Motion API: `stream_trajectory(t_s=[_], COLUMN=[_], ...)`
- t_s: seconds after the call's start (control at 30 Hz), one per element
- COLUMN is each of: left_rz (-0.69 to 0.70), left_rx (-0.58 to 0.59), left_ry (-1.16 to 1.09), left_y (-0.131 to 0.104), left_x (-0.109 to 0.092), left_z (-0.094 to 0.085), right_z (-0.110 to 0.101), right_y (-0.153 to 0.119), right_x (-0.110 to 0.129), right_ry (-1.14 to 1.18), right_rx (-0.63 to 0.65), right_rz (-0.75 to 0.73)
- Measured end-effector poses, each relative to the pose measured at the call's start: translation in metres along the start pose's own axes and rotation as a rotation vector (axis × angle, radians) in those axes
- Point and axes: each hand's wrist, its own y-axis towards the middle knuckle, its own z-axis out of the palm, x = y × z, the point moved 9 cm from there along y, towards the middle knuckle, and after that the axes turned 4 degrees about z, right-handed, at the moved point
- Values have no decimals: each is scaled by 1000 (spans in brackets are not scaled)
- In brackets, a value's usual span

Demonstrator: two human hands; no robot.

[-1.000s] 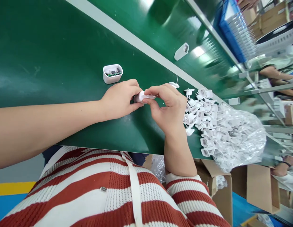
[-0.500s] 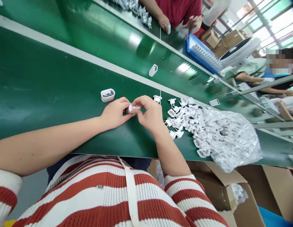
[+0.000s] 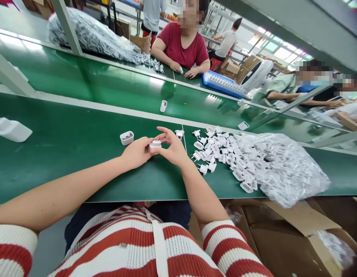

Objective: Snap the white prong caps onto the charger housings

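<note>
A white plug charger is held in front of me, a plug cap with pins on its top. My left hand grips its left side between thumb and fingers. From the right, my right hand has its thumb against the charger's lower edge and fingertips by the pins, the index finger raised. An open white charger housing with a circuit board inside stands left of my hands. Just beyond my right hand lies a single plug cap. Many loose white plug caps are heaped to the right.
A clear plastic bag of plug caps spills onto the green bench. Another housing lies on the green belt beyond the pale rail. At far left is a white charger. A co-worker sits opposite beside a blue tray.
My view has tilted up, showing more of the room. The charger in my hands has turned upright with its pins up, and my right fingers have loosened and spread.
</note>
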Motion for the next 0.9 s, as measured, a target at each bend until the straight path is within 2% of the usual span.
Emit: stream_trajectory(t_s=[0.07,0.1,0.2,0.27,0.37,0.5,0.6,0.63,0.7,0.77,0.8,0.83,0.9], left_rz=[8,5,-65,-160,-291,-400,-440,-457,-457,-339,-252,-173,-109], left_rx=[-31,-67,-189,-243,-281,-314,-317,-332,-442,-583,-605,-566,-332], left_ry=[-20,-34,11,105,198,274,300,312,357,411,430,444,478], left_y=[4,8,30,54,92,123,129,129,128,133,140,150,177], left_x=[-8,-10,4,29,82,145,168,170,165,143,129,116,100], left_z=[-18,-31,-76,-105,-135,-154,-161,-164,-176,-185,-184,-176,-144], right_z=[-24,-39,-73,-81,-79,-75,-76,-76,-75,-73,-72,-71,-66], right_y=[3,3,3,3,6,12,11,11,9,8,8,8,9], right_x=[-4,-7,-23,-38,-54,-60,-60,-59,-57,-53,-52,-51,-55], right_ry=[59,8,-428,-644,-678,-653,-606,-585,-544,-483,-429,-332,-63], right_rx=[-98,-180,-338,-323,-282,-280,-304,-311,-323,-336,-347,-355,-352], right_rz=[-5,6,165,290,348,320,295,287,271,252,243,240,254])
